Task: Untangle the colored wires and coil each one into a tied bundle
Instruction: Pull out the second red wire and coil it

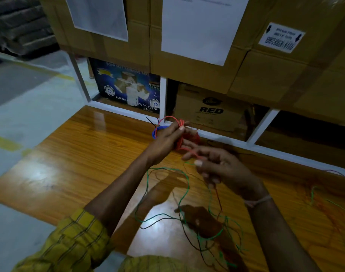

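I've got the red wire coil (187,139) up at about twelve o'clock from the frame's middle, held above the far edge of the tabletop (79,163). The left hand (170,137) grips that coil, fingers curled round it, thumb up top near a loose red loop. At four o'clock from the coil, the right hand (220,167) pinches the red wire's free strand (193,153) between thumb and fingers, just beside the coil. Blue wire (155,132) peeks out at nine o'clock of the left hand, partly hidden behind it, and a black wire end (151,121) sticks out at eleven o'clock there.

Down at six o'clock, green wire (167,169) and dark wire (159,223) sprawl in loose loops on the tabletop, crossing each other; I cannot tell how tangled they are. More green strands (314,193) lie at four o'clock, blurred. Beyond the tabletop: a blue adhesive tape box (126,85), a carton marked RED (210,108), and big cardboard boxes (265,71) bearing white paper sheets (199,30).
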Available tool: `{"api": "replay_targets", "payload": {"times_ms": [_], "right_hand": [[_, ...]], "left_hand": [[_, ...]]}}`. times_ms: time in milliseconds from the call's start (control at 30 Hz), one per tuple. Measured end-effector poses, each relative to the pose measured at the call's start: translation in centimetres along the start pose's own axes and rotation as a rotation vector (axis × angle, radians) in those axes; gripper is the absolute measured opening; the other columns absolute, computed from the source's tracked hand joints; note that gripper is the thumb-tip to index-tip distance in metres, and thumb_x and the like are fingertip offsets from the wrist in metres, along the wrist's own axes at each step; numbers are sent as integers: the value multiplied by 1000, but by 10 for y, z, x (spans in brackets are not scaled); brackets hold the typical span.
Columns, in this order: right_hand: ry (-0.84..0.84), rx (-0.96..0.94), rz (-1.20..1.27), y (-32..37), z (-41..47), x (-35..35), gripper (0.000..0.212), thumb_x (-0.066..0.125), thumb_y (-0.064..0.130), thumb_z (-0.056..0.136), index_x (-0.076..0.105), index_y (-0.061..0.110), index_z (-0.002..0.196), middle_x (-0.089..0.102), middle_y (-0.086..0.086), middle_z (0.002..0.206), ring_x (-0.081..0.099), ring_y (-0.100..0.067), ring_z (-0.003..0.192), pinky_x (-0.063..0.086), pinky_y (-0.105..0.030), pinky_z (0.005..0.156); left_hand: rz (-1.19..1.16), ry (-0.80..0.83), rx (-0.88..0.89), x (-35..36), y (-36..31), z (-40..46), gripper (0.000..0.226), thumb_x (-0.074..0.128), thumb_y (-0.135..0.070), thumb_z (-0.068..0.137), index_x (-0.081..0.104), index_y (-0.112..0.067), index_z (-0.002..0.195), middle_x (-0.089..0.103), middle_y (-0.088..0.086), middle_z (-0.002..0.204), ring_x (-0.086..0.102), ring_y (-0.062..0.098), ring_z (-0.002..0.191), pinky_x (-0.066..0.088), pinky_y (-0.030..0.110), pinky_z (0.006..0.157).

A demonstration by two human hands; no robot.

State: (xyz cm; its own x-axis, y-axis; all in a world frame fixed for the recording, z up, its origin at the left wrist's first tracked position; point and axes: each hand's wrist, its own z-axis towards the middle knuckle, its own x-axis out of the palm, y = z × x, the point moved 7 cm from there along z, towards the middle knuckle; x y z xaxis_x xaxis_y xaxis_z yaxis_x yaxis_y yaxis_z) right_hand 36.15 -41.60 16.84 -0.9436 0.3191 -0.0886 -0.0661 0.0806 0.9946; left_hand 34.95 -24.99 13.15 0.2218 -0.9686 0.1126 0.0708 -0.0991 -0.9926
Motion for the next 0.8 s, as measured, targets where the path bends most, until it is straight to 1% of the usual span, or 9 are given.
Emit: {"api": "replay_targets", "payload": {"times_ms": [67,100,167,233,367,467,567,700,800], "right_hand": [[19,-45,228,9,1,-11,29,60,13,102,64,-4,125,46,-4,64,40,-11,41,39,-22,42],[47,-79,381,12,1,-15,33,63,16,100,63,-5,124,47,-3,63,42,-10,39,37,-20,41],[97,-173,678,19,2,-26,40,65,20,99,58,-6,129,49,1,62,47,-6,36,36,-19,38],[82,-229,787,24,4,-39,40,52,22,106,54,-6,134,48,4,61,45,-2,34,37,-19,38],[-165,-147,690,11,18,-66,41,33,22,113,59,-4,129,42,7,56,23,-5,32,21,-20,38],[-318,-50,682,-21,32,-79,29,38,19,112,61,1,117,41,8,56,28,-2,31,23,-19,34],[-473,121,393,-63,38,-82,19,49,24,110,61,11,103,41,7,57,29,-3,33,24,-18,33],[-428,287,110,-107,34,-46,26,54,36,108,60,15,93,40,0,63,29,-5,35,24,-16,37],[-297,337,73,-119,27,-6,39,48,42,110,65,10,93,44,0,61,31,-7,36,31,-17,39]], "left_hand": [[200,44,12,5,-4,-8,38,39,-27,115,53,-17,148,74,11,122,74,23,101,57,31,84],[232,68,25,10,-8,-13,36,39,-25,115,55,-14,145,78,7,108,74,23,86,56,30,74],[198,122,30,19,-8,-20,30,37,-18,115,57,-5,134,76,-2,86,61,20,57,41,33,54],[98,168,-16,24,1,-27,31,34,-16,115,56,-2,130,75,0,88,47,17,48,25,35,50],[-123,253,-85,29,16,-40,43,30,-19,114,49,8,142,61,29,111,36,12,44,23,26,44],[-310,291,-87,36,13,-45,48,25,-19,115,46,13,143,61,27,111,36,8,42,22,22,42],[-500,308,-85,38,8,-48,51,23,-22,115,44,11,146,63,20,110,39,5,42,26,17,41],[-678,302,-66,36,2,-46,51,23,-23,115,43,10,148,67,17,112,46,5,46,33,14,44],[-750,201,-18,24,-3,-35,48,26,-21,114,45,9,147,72,18,124,66,12,68,52,17,59]]}}
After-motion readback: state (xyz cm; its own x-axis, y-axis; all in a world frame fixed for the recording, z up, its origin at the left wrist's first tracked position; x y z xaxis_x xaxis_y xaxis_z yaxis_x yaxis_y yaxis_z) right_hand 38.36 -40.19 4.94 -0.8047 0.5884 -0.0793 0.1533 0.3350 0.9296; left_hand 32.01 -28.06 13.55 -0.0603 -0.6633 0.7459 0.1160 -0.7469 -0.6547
